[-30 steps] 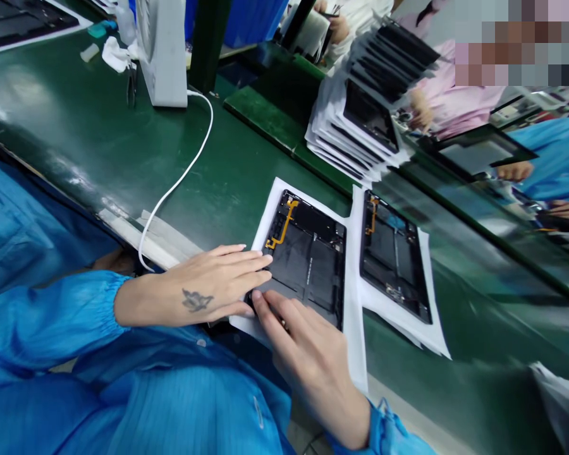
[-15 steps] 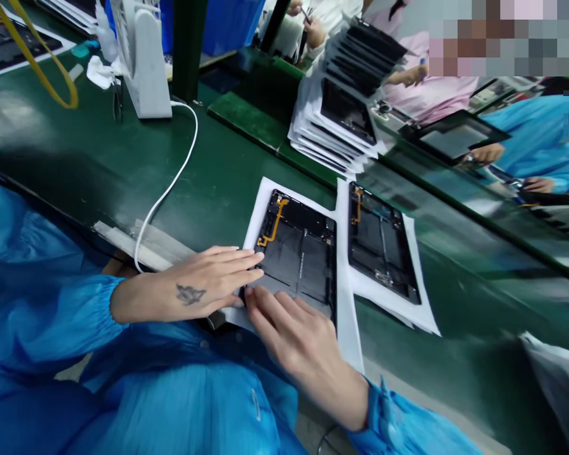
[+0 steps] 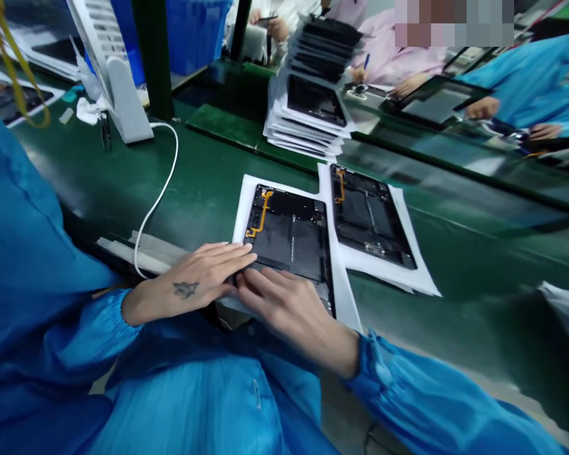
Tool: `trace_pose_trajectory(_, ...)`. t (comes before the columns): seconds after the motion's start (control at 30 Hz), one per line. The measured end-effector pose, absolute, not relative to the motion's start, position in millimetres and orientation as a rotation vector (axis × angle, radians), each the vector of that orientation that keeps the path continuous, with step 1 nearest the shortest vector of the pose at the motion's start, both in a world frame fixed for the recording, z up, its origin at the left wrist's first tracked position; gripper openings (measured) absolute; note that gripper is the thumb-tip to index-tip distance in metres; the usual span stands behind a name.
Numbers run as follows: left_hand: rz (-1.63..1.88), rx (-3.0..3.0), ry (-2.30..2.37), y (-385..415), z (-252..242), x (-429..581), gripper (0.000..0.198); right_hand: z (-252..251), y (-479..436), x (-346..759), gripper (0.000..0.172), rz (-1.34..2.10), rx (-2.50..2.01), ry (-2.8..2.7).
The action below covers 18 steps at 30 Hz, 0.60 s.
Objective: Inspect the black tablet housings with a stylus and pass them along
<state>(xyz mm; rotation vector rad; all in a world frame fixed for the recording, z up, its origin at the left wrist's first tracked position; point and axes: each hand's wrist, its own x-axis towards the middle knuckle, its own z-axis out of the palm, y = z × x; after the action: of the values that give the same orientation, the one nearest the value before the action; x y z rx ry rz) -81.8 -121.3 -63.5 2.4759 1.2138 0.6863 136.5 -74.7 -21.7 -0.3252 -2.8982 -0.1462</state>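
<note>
An opened tablet (image 3: 284, 237), its black inside and an orange flex cable (image 3: 264, 218) showing, lies on white paper (image 3: 241, 205) in front of me. My left hand (image 3: 196, 276) rests along its left edge, fingers stretched out and close together. Beside those fingertips, my right hand (image 3: 284, 297) bends its fingers down onto the near left part of the tablet. Those fingertips are closed, and anything between them is hidden. A second opened tablet (image 3: 372, 215) lies just to the right on its own white sheet.
At the back stands a stack of tablets and paper (image 3: 308, 120). A white fan-like device (image 3: 123, 101) with a white cable (image 3: 164, 183) is at the back left. Green posts (image 3: 154, 57) rise behind the bench. Co-workers' hands (image 3: 483, 107) are busy across the table.
The view has shifted, and the tablets sit slightly further left and higher. My right hand has flattened a little; my left hand stays on the left edge.
</note>
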Motion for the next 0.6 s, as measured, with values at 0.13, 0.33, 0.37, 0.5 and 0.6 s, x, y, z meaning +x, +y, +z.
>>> trace_pose_trajectory(0.13,0.796,2.480,1.366,-135,-63,-81,0.054,-26,-82,157,0.025,0.152,-0.542,-2.640)
trace_pose_trajectory(0.33,0.954,2.549,1.478,-163,-71,-84,0.037,-28,-126,178,0.030,0.552,-0.994,-1.631)
trace_pose_trajectory(0.37,0.938,2.583,1.487,-165,-71,-84,0.038,-27,-129,178,0.025,0.671,-0.978,-1.553)
trace_pose_trajectory(0.5,0.883,2.687,1.501,-165,-71,-84,0.044,-30,-125,178,0.063,0.914,-0.819,-1.658)
trace_pose_trajectory(0.6,0.873,2.707,1.503,-163,-70,-83,0.045,-33,-121,181,0.064,0.761,-0.810,-1.858)
